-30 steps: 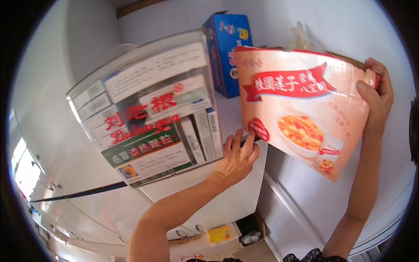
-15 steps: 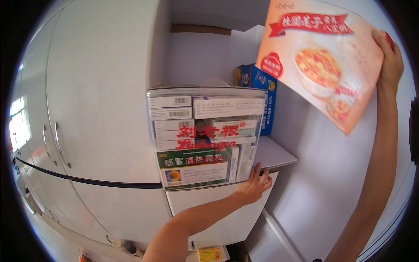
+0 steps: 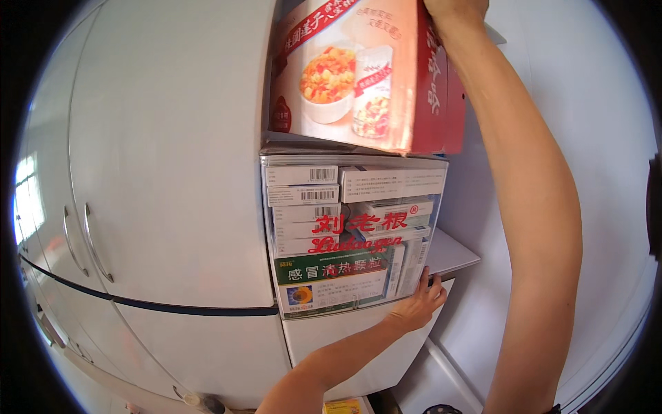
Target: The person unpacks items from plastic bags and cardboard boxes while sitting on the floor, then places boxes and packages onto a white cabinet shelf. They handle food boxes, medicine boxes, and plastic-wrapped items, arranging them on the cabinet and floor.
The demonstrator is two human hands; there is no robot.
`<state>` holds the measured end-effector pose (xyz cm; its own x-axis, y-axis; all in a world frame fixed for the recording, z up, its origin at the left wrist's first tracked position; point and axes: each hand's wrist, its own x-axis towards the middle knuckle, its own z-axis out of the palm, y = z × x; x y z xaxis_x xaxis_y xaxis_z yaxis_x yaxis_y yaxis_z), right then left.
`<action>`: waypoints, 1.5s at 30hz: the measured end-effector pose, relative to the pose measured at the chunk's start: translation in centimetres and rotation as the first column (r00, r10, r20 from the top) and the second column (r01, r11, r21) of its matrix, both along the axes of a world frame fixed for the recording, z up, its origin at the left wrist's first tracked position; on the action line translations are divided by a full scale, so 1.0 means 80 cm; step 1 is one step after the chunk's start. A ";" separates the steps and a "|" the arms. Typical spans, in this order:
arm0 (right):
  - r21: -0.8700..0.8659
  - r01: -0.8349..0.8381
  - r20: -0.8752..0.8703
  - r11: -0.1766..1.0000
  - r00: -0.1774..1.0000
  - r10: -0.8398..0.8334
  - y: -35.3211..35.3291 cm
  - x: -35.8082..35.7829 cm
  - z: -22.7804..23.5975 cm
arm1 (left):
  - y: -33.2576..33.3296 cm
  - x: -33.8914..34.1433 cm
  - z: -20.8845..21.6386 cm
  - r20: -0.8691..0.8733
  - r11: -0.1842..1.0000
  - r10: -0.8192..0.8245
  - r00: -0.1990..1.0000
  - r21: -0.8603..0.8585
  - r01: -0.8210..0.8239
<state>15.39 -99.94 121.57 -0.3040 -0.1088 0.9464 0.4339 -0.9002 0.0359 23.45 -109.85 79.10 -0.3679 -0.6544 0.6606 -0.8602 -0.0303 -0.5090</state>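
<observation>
- The right hand [image 3: 458, 12] grasps the carton [image 3: 331, 76] at its upper right corner; most of the fingers are cut off by the top of the view.
- The carton, pink with a pictured bowl on its front and a red side, hangs below and to the left of that hand, tilted; its top is out of view.
- Just beneath the carton, well below the right hand, stands the clear case [image 3: 376, 303]; whether the two touch cannot be told.
- The left hand [image 3: 416, 307] has its fingers bent at the case's lower right corner; whether they grip it or only rest there cannot be told.
- Above and left of the left hand, the case is packed with medicine boxes [image 3: 303, 245], mostly white, with a green and white one low in front.
- Just right of the left hand, the shelf [image 3: 452, 257] juts out.
- Well left of both hands are tall white doors [image 3: 172, 172] with curved handles [image 3: 95, 241].
- Below the left hand, a yellow box [image 3: 345, 406] shows at the bottom edge.
</observation>
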 end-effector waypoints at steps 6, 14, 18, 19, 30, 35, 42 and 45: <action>-0.043 0.255 -0.397 0.966 0.883 -0.251 0.040 0.003 -0.003 | -0.011 -0.011 0.005 0.072 0.999 0.024 0.997 -0.038 -0.022; -0.296 -0.131 -0.305 0.946 0.952 0.036 -0.040 -0.023 0.015 | -0.007 -0.007 0.008 0.030 0.999 0.019 0.999 -0.045 -0.018; -0.238 -0.284 -0.383 0.929 0.906 0.179 -0.096 -0.030 0.012 | 0.000 -0.014 0.015 0.035 0.998 0.066 0.997 0.017 -0.066; -0.227 -0.254 -0.360 0.940 0.919 0.161 -0.110 -0.029 0.009 | 0.000 -0.014 0.015 0.033 0.998 0.061 0.998 0.017 -0.062; 0.201 0.463 -0.470 0.863 0.819 -0.330 -0.401 0.090 -0.153 | 0.003 -0.015 0.028 0.005 0.990 0.070 0.998 0.119 -0.070; 0.183 0.583 -0.659 0.792 0.670 -0.342 -0.436 0.139 -0.190 | 0.000 -0.018 0.028 0.015 0.990 0.069 0.997 0.121 -0.070; 0.069 0.651 -0.445 0.756 0.698 -0.561 -0.421 0.227 -0.163 | 0.000 -0.015 0.032 -0.088 0.991 0.040 0.995 0.128 -0.028; 0.067 0.647 -0.335 0.759 0.731 -0.594 -0.419 0.262 -0.150 | 0.000 -0.002 0.028 -0.064 0.993 0.047 0.997 0.115 -0.040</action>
<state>36.37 -133.42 109.59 -0.0894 -0.1539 0.9840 -0.2576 -0.9508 -0.1721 23.29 -109.82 81.37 -0.2950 -0.7410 0.6032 -0.8916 -0.0135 -0.4526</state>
